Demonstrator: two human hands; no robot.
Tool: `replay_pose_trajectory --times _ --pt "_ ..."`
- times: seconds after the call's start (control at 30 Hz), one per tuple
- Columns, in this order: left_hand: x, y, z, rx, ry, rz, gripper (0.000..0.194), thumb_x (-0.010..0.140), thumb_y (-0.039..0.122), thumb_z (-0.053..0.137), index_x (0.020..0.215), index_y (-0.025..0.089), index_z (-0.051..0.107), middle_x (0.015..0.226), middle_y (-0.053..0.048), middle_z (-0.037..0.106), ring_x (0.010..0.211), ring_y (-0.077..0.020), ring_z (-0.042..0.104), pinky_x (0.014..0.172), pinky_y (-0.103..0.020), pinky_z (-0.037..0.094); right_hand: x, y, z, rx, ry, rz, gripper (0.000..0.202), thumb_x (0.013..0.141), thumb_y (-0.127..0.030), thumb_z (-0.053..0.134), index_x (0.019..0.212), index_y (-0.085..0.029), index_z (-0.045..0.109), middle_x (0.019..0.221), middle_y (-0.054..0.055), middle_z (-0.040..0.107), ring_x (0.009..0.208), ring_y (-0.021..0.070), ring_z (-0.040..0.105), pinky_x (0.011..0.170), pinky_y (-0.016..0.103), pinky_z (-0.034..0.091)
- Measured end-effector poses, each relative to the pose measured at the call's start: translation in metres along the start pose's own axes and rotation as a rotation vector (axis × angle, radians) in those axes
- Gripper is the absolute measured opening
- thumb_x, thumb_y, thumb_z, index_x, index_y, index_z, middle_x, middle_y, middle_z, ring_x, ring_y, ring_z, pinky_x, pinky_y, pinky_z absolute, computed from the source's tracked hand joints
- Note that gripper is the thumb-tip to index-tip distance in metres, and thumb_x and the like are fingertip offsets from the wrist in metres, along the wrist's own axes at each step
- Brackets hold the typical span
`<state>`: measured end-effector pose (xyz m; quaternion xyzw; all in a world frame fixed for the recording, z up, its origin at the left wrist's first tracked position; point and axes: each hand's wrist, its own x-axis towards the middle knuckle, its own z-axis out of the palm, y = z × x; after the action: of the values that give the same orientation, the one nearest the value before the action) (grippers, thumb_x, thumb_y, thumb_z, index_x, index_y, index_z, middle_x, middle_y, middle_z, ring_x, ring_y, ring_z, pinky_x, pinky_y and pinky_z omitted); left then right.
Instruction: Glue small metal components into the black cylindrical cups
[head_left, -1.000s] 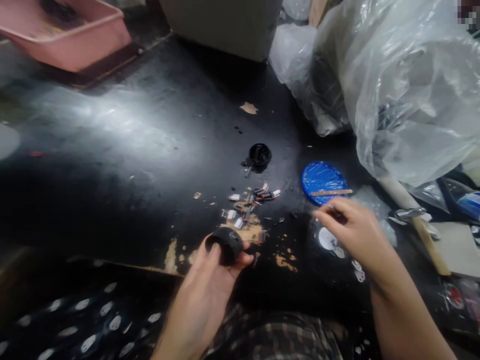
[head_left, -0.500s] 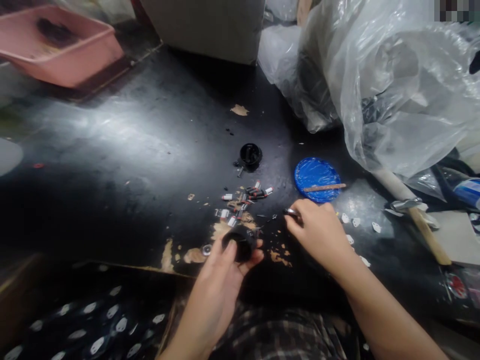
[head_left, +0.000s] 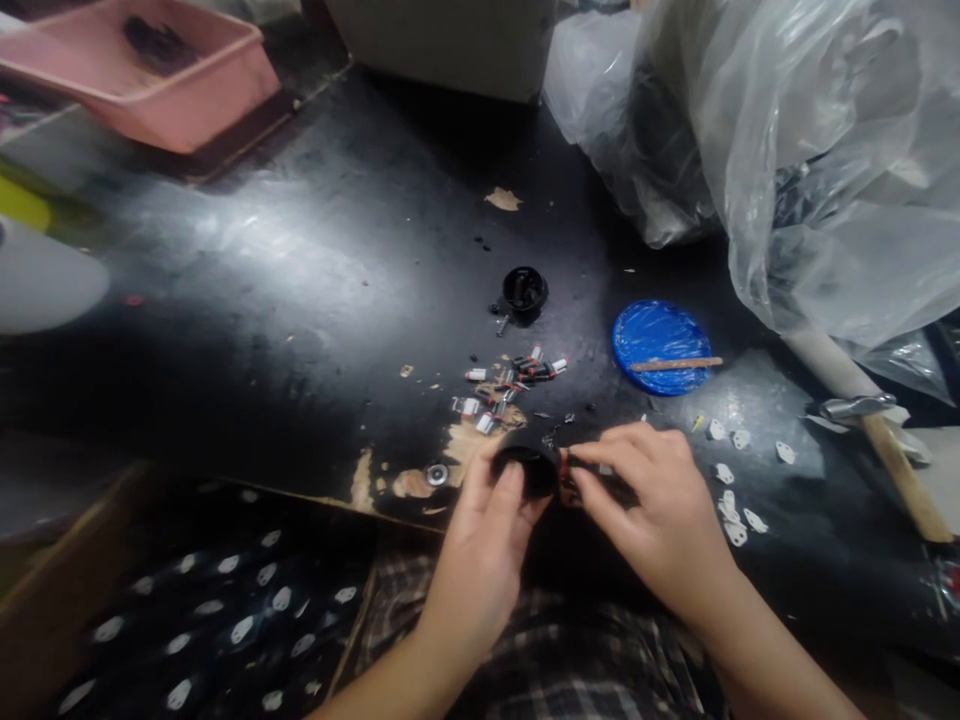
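My left hand (head_left: 487, 520) is wrapped round a black round cup-like part (head_left: 531, 462) near the table's front edge. At its right side my right hand (head_left: 637, 480) pinches something small and dark against the part; what it is, I cannot make out. Several small white, black and red pieces (head_left: 517, 380) lie in a loose pile just beyond the hands. Farther back stands a small black bowl (head_left: 524, 290) with dark bits inside. A blue round lid (head_left: 660, 345) with a brown stick (head_left: 675, 364) across it lies to the right.
Small white plates (head_left: 731, 510) are scattered right of my right hand. A hammer (head_left: 896, 460) lies at the far right, below large clear plastic bags (head_left: 825, 190). A pink bin (head_left: 165, 80) stands back left. A metal ring (head_left: 436, 474) lies near the front edge.
My right hand has come to the black part in my left hand, and its fingers now meet the part's right side. The whole view has shifted a little.
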<state>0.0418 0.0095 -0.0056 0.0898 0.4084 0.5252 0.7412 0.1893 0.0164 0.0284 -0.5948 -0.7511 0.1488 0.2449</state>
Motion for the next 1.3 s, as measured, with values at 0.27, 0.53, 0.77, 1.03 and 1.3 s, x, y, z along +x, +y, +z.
replay_pose_trajectory --times 0.27,0.53,0.77,1.03,1.3 --pt "-0.001 0.000 0.000 0.008 -0.002 -0.012 0.021 0.091 0.034 0.065 0.109 0.025 0.067 0.109 -0.003 0.075 0.102 -0.0164 0.070 0.099 -0.034 0.054 -0.004 -0.001 -0.001 -0.059 0.064 -0.030 0.015 0.093 -0.021 0.060 0.104 -0.022 0.069 0.093 0.003 0.067 0.086 0.0148 0.062 0.079 0.034 0.037" --pt "-0.001 0.000 0.007 -0.067 -0.006 -0.028 0.014 0.090 0.031 0.067 0.102 0.024 0.070 0.105 -0.002 0.076 0.098 -0.0155 0.072 0.093 -0.031 0.057 -0.006 0.002 -0.001 -0.069 0.068 -0.024 0.015 0.094 -0.025 0.061 0.106 -0.023 0.071 0.093 0.003 0.067 0.084 0.0159 0.061 0.079 0.036 0.037" --pt "-0.003 -0.001 0.009 -0.066 -0.010 -0.017 0.015 0.090 0.032 0.067 0.102 0.025 0.070 0.105 -0.002 0.076 0.098 -0.0153 0.071 0.092 -0.030 0.057 -0.007 0.000 -0.001 0.154 0.079 0.089 0.008 0.091 -0.022 0.063 0.099 -0.023 0.066 0.094 0.002 0.069 0.088 0.0164 0.063 0.079 0.034 0.042" --pt "-0.002 0.001 0.007 -0.141 -0.067 -0.137 0.016 0.094 0.028 0.060 0.105 0.022 0.071 0.105 -0.003 0.076 0.093 -0.0152 0.073 0.088 -0.030 0.059 -0.009 0.000 -0.004 0.269 0.064 0.008 0.019 0.091 -0.015 0.060 0.106 -0.024 0.067 0.095 0.001 0.069 0.090 0.0150 0.063 0.080 0.032 0.046" --pt "-0.006 -0.002 0.010 -0.117 -0.049 -0.038 0.014 0.094 0.029 0.062 0.103 0.025 0.071 0.106 -0.001 0.075 0.097 -0.0138 0.071 0.089 -0.029 0.058 -0.011 -0.003 0.005 0.232 0.192 0.121 0.009 0.086 -0.021 0.070 0.093 -0.022 0.065 0.092 0.000 0.065 0.086 0.0136 0.061 0.077 0.029 0.047"
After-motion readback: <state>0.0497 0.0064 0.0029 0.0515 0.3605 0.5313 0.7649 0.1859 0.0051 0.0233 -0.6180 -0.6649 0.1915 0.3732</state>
